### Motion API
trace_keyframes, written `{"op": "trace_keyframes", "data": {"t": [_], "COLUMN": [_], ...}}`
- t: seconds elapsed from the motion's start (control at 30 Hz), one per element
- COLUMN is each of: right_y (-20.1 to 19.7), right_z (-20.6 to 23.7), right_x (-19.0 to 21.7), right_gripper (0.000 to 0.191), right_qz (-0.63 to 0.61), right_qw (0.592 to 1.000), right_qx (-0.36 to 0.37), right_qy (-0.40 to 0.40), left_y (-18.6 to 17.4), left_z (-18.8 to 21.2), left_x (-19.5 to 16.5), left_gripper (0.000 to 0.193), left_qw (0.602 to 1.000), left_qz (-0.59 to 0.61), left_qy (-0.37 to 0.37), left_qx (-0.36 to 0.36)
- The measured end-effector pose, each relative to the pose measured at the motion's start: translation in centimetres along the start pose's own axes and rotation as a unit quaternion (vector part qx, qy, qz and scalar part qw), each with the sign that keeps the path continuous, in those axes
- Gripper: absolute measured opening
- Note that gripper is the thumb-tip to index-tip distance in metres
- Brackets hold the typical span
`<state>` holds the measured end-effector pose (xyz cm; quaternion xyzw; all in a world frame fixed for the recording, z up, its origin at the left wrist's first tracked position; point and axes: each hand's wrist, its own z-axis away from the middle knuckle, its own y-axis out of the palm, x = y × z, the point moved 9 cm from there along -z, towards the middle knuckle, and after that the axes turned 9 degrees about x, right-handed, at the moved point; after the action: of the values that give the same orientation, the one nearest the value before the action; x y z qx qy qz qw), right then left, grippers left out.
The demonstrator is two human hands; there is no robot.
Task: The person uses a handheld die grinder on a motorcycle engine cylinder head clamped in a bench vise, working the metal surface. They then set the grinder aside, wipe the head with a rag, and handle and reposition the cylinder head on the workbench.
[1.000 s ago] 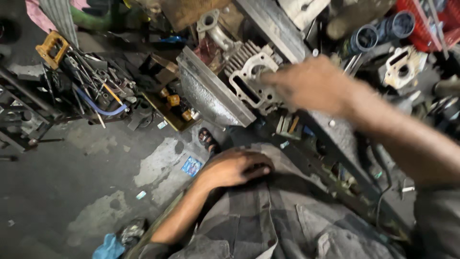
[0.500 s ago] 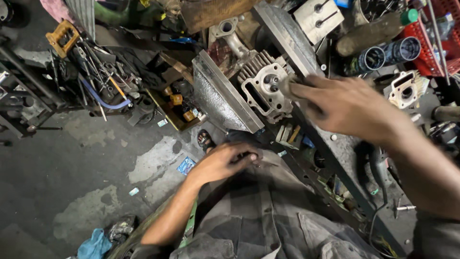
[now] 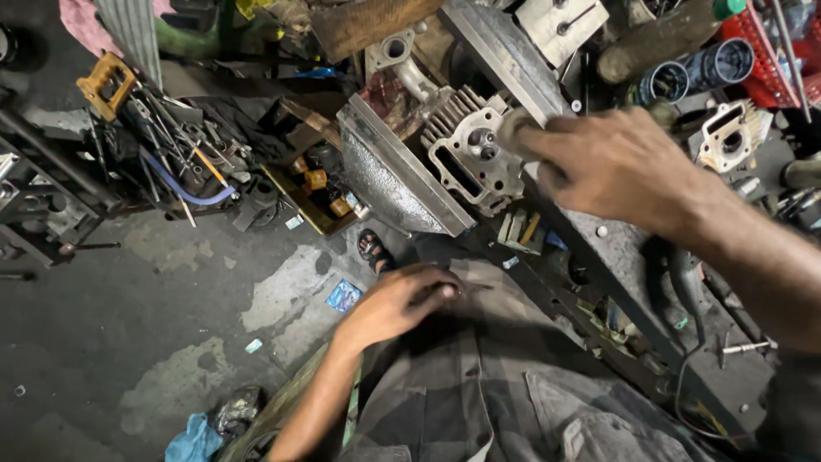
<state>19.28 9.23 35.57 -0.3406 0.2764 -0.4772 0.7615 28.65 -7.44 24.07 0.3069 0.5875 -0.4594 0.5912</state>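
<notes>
- The engine head [image 3: 475, 158] is a grey cast-metal block with cooling fins along its upper edge, a rectangular opening on its face, and a round bore with small bolt holes beside it.
- It sits just above centre of the view, between a dented metal tray [image 3: 389, 175] at its 9 o'clock and a long steel bar [image 3: 513, 64] at its 1 o'clock.
- Its long axis runs roughly from 10 o'clock to 4 o'clock; the flat machined face points up toward the camera, and the fins point toward 12 o'clock.
- The right hand [image 3: 616, 167] lies at the 3 o'clock edge of the engine head, fingers curled around a small grey pad or cloth [image 3: 516, 128] pressed against that edge; what the item is made of cannot be told because of blur.
- The left hand [image 3: 398, 304] is at 6 o'clock from the engine head, well apart from it, resting on the person's knee with the fingers loosely bent and nothing in them.
- A heap of hand tools [image 3: 171, 145] with an orange saw handle [image 3: 104, 84] lies on the floor at 9 o'clock.
- Two dark tubes [image 3: 693, 73] lie at 2 o'clock.
</notes>
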Motion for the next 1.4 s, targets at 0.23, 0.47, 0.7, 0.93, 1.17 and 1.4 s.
{"op": "trace_keyframes", "data": {"t": [0.23,0.47,0.7,0.93,1.17,1.4], "right_y": [11.3,0.6,5.5,13.8,30.5,44.0], "right_z": [-0.7,-1.8,-4.2,6.8,20.1,33.8], "right_x": [0.1,2.2,-1.3,-4.4,-13.5,-22.0], "right_gripper": [0.048,0.063,0.049,0.057,0.029,0.034], "right_qz": [0.025,-0.004,-0.55,-0.356,-0.386,-0.254], "right_qw": [0.964,0.987,0.811,0.81,0.72,0.488], "right_qx": [0.251,-0.154,-0.199,-0.45,-0.392,-0.473], "right_qy": [0.085,-0.049,0.019,0.123,0.423,0.688], "left_y": [1.0,0.3,2.9,6.0,6.8,7.2], "left_z": [-0.2,-0.4,-4.5,-7.7,-11.1,-12.3], "left_x": [-0.5,-1.2,2.3,8.1,5.6,3.7], "left_gripper": [0.022,0.021,0.029,0.034,0.026,0.024], "left_qw": [0.999,0.995,0.984,0.972,0.949,0.943], "left_qz": [0.003,-0.084,-0.149,-0.051,-0.118,-0.104], "left_qy": [0.032,0.022,0.021,-0.081,-0.033,-0.026], "left_qx": [0.038,0.045,0.094,0.215,0.29,0.315]}}
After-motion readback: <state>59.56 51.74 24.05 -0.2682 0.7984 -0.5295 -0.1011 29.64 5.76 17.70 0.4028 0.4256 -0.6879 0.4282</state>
